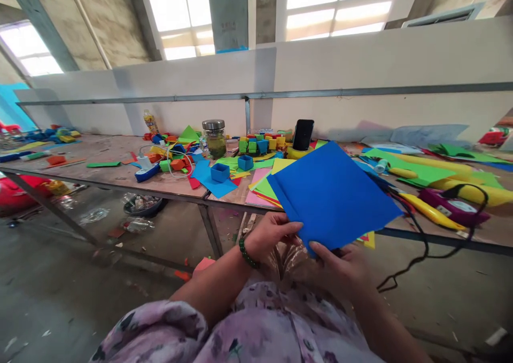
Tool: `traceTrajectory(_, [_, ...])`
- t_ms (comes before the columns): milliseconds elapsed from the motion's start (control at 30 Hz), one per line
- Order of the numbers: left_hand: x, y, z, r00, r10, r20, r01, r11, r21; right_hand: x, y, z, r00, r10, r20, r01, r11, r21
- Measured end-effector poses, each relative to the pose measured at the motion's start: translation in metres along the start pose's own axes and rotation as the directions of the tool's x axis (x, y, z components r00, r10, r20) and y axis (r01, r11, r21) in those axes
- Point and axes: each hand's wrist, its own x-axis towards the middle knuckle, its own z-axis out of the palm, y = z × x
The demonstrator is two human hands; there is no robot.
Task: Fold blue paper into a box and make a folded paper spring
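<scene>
Blue paper (334,197) extends forward from both hands (272,236) (345,269).

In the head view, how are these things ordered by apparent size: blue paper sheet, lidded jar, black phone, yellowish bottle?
1. Blue paper sheet, clearly largest, helped by being nearest the camera
2. Lidded jar
3. Black phone
4. Yellowish bottle

Left hand (276,232) and right hand (340,264) hold blue paper (334,194).
</scene>
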Motion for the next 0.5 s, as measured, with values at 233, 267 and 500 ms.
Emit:
traceTrajectory(233, [0.005,0.014,-0.008,0.968,0.134,-0.212,-0.155,0.984,-0.088,-0.013,-0.016,0.002,0.997,-0.061,-0.046,0.057,0.995,-0.083])
traceTrajectory(267, [0.006,0.022,-0.013,0.944,0.176,-0.278,-0.211,0.972,-0.102,-0.016,-0.016,0.001,0.998,-0.048,-0.042,0.045,0.996,-0.074])
traceTrajectory(500, [0.009,0.046,-0.032,0.875,0.262,-0.406,-0.334,0.936,-0.115,-0.023,0.002,-0.009,0.998,0.028,0.048,-0.022,0.991,-0.128])
